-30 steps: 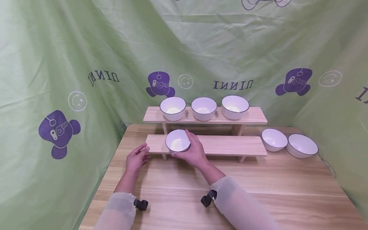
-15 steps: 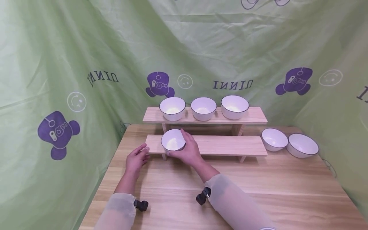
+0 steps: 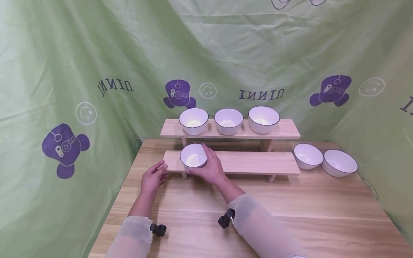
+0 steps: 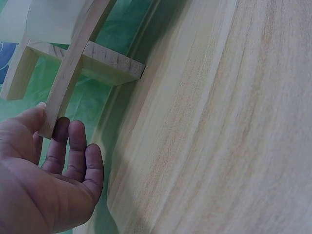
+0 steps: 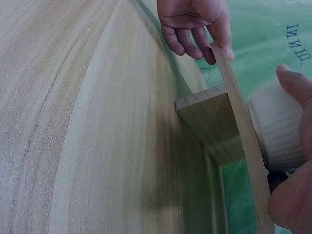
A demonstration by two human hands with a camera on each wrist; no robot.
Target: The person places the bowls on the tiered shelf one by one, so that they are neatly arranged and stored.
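My right hand (image 3: 211, 169) holds a white bowl (image 3: 193, 156) with a dark rim, fingers round its right side and thumb at the front. The bowl sits upright near the left end of the lower wooden shelf (image 3: 255, 163). In the right wrist view the bowl's ribbed side (image 5: 278, 129) stands against the board. At that shelf's left end, my left hand (image 3: 154, 181) pinches the corner; the left wrist view shows the thumb on top of the board (image 4: 67, 80) and a finger beneath.
Three white bowls, the middle one (image 3: 228, 122) among them, stand in a row on the upper shelf (image 3: 169, 129). Two more bowls, a near one (image 3: 308, 156) and a farther-right one (image 3: 340, 163), rest on the table (image 3: 290, 208) right of the shelves. A green curtain (image 3: 135, 46) hangs behind.
My right hand has moved the bowl a little left along the lower shelf, mostly in the first half second. The left hand has stayed at the shelf corner.
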